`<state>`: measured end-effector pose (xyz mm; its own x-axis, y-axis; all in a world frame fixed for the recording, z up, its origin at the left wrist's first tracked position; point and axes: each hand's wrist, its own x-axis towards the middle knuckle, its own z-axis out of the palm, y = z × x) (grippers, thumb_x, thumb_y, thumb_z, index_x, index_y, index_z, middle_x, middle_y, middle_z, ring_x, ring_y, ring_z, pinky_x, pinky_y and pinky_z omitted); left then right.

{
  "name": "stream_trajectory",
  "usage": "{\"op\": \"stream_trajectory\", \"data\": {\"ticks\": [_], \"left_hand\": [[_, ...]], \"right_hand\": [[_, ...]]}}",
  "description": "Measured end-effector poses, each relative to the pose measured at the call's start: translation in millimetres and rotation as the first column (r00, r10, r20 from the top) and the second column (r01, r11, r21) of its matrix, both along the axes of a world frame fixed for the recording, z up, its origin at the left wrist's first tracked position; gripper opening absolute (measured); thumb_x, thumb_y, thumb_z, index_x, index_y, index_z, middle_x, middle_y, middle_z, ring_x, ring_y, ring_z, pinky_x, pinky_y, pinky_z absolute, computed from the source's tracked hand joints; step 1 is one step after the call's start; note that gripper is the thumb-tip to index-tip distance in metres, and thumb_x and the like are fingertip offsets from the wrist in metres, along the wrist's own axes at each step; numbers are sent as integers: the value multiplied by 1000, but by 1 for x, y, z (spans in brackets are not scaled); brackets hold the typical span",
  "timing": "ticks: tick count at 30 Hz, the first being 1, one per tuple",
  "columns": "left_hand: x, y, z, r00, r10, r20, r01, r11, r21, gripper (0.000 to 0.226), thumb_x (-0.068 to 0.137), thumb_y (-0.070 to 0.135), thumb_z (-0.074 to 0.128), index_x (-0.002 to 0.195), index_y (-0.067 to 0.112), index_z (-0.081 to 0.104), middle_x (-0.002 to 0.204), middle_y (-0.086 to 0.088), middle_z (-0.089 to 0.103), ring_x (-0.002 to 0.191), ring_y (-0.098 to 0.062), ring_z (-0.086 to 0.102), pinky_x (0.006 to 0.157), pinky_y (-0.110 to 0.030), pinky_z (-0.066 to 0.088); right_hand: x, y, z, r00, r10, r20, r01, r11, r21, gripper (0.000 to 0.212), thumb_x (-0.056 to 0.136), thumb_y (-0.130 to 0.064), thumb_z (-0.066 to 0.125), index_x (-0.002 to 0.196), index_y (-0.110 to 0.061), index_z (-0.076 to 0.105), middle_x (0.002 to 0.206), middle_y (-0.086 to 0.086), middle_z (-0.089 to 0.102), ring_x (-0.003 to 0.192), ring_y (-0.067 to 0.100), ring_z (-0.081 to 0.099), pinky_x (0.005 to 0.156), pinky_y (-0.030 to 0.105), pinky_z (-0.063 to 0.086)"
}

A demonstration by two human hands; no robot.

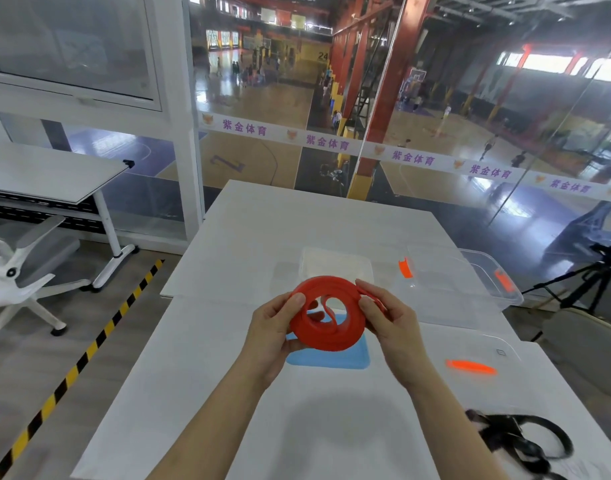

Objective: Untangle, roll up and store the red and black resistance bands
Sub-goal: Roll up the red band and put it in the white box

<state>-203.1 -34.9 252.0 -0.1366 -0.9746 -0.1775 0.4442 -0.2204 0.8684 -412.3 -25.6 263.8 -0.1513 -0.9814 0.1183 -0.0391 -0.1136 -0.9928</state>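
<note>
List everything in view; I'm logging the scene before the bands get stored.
table: white, seamed, count unclear, under everything
red resistance band: 1, red, loosely coiled, held mid-air at centre
black resistance band: 1, black, tangled, table's near right
blue mat: 1, blue, on table below the red band
clear bin: 1, transparent, orange latches, far right
clear lid: 1, transparent, orange handle, right of mat
small clear tray: 1, transparent, behind the mat
office chair: 1, white-grey, floor left
tripod: 1, black, floor right
left grip: 1, bare hand, holds band's left side
right grip: 1, bare hand, holds band's right side
</note>
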Motion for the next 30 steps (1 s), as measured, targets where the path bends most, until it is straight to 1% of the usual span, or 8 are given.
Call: {"op": "stream_trajectory", "data": {"ticks": [3,7,10,18,22,24,27,30], "left_hand": [[-4,-3,-9,997,44,-65,-42,998,44,34,100,31,67,120,5,75,115,-20,78,108,-36,76,81,-51,65],[-15,-5,-22,994,41,-98,-32,995,92,37,99,36,67,121,7,76,117,-18,78,110,-34,76,85,-53,65],[-22,-11,-28,995,33,-92,-22,993,115,38,99,37,68,121,7,76,116,-17,78,107,-34,77,82,-51,65],[-49,-45,-46,999,28,-43,-21,987,162,33,100,31,67,121,7,73,113,-18,79,104,-32,79,83,-49,65],[-66,-73,-57,1000,12,-28,-7,986,165,32,101,22,66,124,0,70,117,-22,78,108,-36,77,82,-48,66],[-76,-91,-59,999,29,-15,-26,985,173,28,102,17,65,122,-1,70,115,-22,78,103,-35,79,75,-45,66],[-94,-124,-62,997,76,-17,-71,972,223,25,102,15,65,121,0,71,115,-22,78,101,-33,79,75,-43,66],[-112,-162,-69,996,85,-31,-73,957,282,28,101,17,67,123,0,71,118,-23,77,106,-34,77,78,-45,66]], "right_hand": [[9,6,-8,997,-61,-38,60,998,-11,28,103,-17,67,125,-33,74,121,-3,80,113,19,77,97,39,62],[11,9,-15,984,-175,12,175,984,-16,18,100,-9,70,109,-24,67,109,9,80,103,30,78,94,52,64],[6,9,-24,975,-222,-11,222,975,18,12,99,-12,73,106,-22,72,108,4,81,102,28,78,95,56,62],[-13,-17,-47,949,-270,-162,283,957,59,34,85,-24,89,113,-34,72,121,-8,68,104,5,72,94,32,60],[-28,-53,-59,972,-224,-75,232,961,147,38,85,-31,88,119,-39,74,121,0,75,102,15,78,93,41,64],[-40,-75,-66,981,-195,-7,193,963,191,39,88,-24,87,123,-37,74,116,7,80,98,20,81,89,37,66],[-55,-109,-69,985,-138,98,109,961,256,43,92,-10,82,127,-32,71,102,-4,84,89,13,82,78,26,65],[-72,-149,-77,973,-136,188,74,950,304,45,92,-6,80,126,-35,71,110,-6,82,93,9,81,74,26,65]]}}
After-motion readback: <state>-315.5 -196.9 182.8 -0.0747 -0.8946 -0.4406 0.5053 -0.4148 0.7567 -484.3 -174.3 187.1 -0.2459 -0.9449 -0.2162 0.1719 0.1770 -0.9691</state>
